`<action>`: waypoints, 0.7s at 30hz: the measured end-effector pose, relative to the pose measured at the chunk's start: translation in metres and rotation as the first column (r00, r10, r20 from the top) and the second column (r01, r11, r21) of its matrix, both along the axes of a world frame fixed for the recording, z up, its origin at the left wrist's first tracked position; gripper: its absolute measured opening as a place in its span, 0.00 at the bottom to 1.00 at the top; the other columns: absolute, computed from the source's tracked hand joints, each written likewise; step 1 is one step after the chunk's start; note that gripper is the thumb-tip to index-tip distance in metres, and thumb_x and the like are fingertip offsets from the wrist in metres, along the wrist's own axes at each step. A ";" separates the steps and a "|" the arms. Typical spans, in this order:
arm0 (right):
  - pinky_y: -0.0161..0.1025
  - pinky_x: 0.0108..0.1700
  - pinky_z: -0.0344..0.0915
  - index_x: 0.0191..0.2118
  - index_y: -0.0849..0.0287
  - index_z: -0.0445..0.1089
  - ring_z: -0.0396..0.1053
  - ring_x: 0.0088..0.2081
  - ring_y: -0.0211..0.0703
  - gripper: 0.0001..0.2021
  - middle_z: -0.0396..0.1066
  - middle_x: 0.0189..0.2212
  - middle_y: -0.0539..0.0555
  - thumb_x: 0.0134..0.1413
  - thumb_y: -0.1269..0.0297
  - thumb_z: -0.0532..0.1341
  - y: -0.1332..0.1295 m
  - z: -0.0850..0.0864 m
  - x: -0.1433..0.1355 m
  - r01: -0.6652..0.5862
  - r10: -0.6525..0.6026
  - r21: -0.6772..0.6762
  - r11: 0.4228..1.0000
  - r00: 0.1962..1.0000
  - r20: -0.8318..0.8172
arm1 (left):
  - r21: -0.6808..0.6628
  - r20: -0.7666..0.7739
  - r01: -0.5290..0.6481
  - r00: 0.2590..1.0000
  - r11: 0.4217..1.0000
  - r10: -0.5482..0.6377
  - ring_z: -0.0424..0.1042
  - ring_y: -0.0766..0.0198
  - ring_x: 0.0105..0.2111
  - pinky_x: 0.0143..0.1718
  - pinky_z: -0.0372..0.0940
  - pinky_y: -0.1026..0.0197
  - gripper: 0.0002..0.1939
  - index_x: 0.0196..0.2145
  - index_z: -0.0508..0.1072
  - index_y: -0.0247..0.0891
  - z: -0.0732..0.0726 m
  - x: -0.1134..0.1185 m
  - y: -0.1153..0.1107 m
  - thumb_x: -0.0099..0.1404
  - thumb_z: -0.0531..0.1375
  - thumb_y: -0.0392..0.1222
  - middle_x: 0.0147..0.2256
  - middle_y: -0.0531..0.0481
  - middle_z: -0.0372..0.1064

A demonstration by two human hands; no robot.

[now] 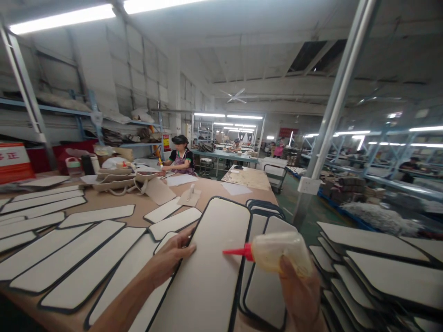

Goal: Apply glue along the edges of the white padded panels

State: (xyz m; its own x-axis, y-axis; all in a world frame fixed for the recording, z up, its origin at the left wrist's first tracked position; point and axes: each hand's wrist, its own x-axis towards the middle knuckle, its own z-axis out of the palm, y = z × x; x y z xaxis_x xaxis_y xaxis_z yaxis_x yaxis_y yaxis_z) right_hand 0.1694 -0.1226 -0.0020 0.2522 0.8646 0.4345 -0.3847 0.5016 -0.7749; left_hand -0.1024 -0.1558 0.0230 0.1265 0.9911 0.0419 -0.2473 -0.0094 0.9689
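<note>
My left hand (pixel 175 251) grips the left edge of a long cream panel (pixel 214 244) with rounded corners and a dark border, its thumb on the face. The panel is tilted up toward me above the table. In my right hand (pixel 300 290) is a clear squeeze glue bottle (pixel 277 251) with yellowish liquid inside, lying on its side. Its red nozzle (pixel 238 251) points left, over the panel's face; whether the tip touches cannot be told. Behind the bottle lies a stack of similar panels (pixel 265 288), partly hidden by my hand and the held panel.
More bordered panels (pixel 93 263) spread across the brown table (pixel 138 214) at left. Stacked panels (pixel 394 276) stand at right beside a metal post (pixel 321 138). Beige bag pieces (pixel 121 182) lie farther back, where a co-worker (pixel 180 159) sits.
</note>
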 end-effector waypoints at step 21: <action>0.37 0.40 0.66 0.44 0.57 0.66 0.67 0.36 0.40 0.26 0.69 0.34 0.49 0.33 0.63 0.70 0.032 0.051 -0.021 0.044 -0.036 0.093 0.995 0.995 -0.093 | 0.102 -0.015 0.080 0.997 0.992 -0.079 0.72 0.56 0.39 0.39 0.65 0.59 0.26 0.54 0.65 0.40 0.003 0.011 0.004 0.56 0.57 0.30 0.45 0.46 0.71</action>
State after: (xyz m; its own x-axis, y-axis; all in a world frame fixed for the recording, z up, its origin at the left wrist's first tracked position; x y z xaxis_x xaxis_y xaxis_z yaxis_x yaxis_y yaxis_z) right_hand 0.1489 -0.0903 0.0492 0.3279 0.8092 0.4876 -0.4296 0.5874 -0.6859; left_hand -0.0915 -0.1517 0.0261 0.2058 0.9684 0.1409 -0.2409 -0.0894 0.9664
